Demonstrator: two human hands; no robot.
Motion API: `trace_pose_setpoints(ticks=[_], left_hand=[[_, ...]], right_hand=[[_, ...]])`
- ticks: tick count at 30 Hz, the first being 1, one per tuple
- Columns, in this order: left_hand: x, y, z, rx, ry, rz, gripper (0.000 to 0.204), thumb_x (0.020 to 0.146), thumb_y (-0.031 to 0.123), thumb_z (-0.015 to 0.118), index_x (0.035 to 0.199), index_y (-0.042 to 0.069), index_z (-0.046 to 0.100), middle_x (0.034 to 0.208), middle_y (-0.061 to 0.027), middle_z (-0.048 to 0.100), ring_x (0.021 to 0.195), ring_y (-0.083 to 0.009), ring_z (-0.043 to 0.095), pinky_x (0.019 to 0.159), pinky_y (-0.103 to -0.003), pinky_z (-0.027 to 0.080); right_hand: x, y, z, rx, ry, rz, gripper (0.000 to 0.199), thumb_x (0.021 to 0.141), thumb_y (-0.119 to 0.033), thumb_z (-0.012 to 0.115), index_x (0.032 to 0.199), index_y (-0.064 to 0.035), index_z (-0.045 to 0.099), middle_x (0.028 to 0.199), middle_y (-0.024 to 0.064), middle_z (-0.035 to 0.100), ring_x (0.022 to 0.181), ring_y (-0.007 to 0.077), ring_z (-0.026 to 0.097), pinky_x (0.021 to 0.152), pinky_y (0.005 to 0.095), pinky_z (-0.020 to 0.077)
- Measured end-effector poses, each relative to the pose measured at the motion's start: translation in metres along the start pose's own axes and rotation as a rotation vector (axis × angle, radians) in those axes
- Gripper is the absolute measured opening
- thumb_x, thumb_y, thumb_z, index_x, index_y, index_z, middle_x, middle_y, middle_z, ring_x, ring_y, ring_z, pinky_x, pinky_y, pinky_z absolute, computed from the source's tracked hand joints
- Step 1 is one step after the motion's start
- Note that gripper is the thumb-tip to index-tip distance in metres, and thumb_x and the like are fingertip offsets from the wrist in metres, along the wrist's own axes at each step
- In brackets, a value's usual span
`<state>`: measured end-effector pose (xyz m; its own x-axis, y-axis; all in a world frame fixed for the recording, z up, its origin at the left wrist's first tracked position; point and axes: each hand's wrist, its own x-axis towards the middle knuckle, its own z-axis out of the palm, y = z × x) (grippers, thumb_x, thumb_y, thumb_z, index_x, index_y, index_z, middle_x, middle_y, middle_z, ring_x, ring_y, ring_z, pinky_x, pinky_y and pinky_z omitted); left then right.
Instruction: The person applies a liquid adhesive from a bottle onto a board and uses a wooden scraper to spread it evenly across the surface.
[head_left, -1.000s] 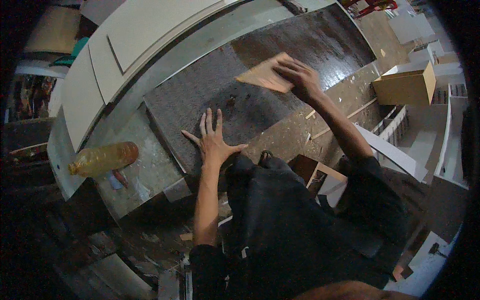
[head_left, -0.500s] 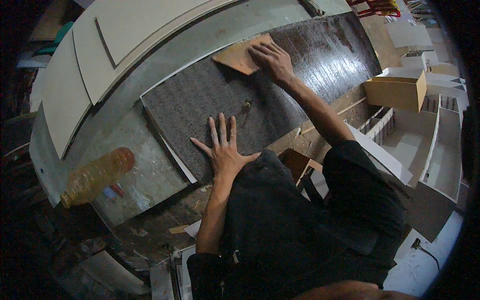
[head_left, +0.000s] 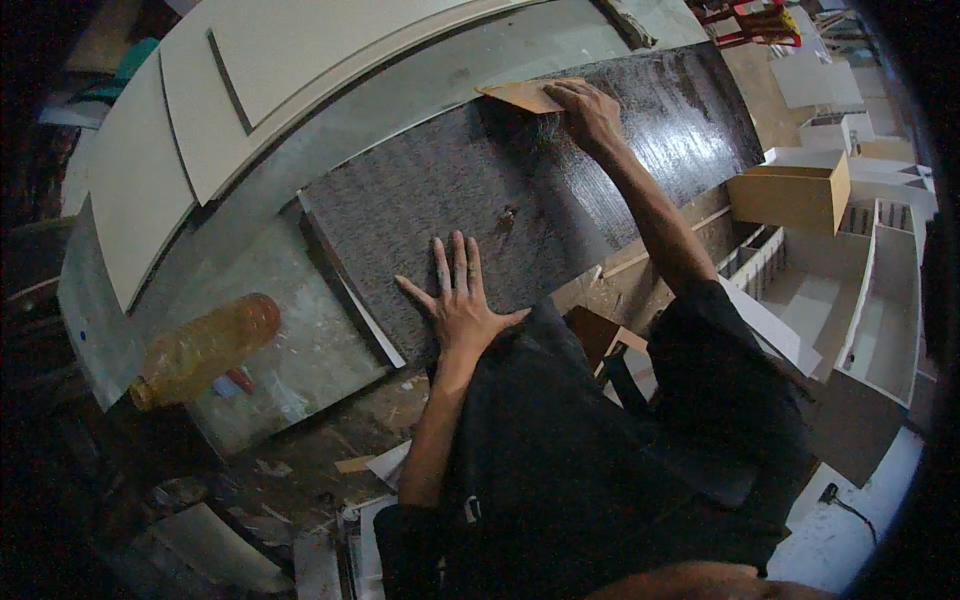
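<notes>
A long dark board [head_left: 385,215] lies on the grey work table. Its right part shines as if wet, while the left part looks dull, with a small dark lump near the middle. My left hand [head_left: 463,315] rests flat on the board near its close edge, fingers spread and nothing in them. Farther off, my right hand [head_left: 592,112] grips a thin, flat orange-brown spreader plate [head_left: 520,95]. The plate is tilted at the board's far edge, by the border of the shiny part. My right fingers partly cover its right end.
On the grey table [head_left: 245,260], a yellowish plastic bottle [head_left: 205,350] lies on its side. Pale flat panels [head_left: 300,55] are stacked beyond the board. To the right stand a wood-coloured box [head_left: 785,195] and a white cabinet frame [head_left: 885,310]. Offcuts litter the floor.
My right hand has moved right with the spreader plate, which now shows at a flatter, narrower angle. My left hand stays spread on the board. The view has shifted slightly.
</notes>
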<state>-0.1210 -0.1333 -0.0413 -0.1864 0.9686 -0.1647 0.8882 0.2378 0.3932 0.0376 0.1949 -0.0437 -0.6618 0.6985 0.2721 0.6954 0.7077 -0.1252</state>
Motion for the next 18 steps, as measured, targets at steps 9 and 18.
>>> trace_pose_setpoints(ticks=[9, 18], left_hand=[[-0.002, -0.006, 0.018, 0.006, 0.112, 0.031, 0.145, 0.049, 0.088, 0.068, 0.158, 0.006, 0.021, 0.165, -0.0087, 0.024, 0.154, -0.0327, 0.013, 0.105, -0.081, -0.010], [-0.005, 0.004, 0.024, 0.078, 0.161, 0.050, 0.146, 0.047, 0.085, 0.073, 0.158, 0.005, 0.023, 0.165, -0.0119, 0.024, 0.154, -0.0333, 0.013, 0.107, -0.079, -0.010]], right_hand=[[-0.024, -0.005, 0.028, 0.042, -0.147, -0.196, 0.037, 0.087, -0.014, 0.058, 0.123, -0.0196, 0.067, 0.119, 0.0078, 0.068, 0.096, 0.0303, 0.070, 0.075, 0.0416, 0.0589], [-0.155, 0.014, -0.034, 0.137, -0.352, -0.139, 0.040, 0.080, -0.015, 0.066, 0.119, -0.0214, 0.070, 0.109, 0.0114, 0.069, 0.091, 0.0328, 0.070, 0.076, 0.0425, 0.0583]])
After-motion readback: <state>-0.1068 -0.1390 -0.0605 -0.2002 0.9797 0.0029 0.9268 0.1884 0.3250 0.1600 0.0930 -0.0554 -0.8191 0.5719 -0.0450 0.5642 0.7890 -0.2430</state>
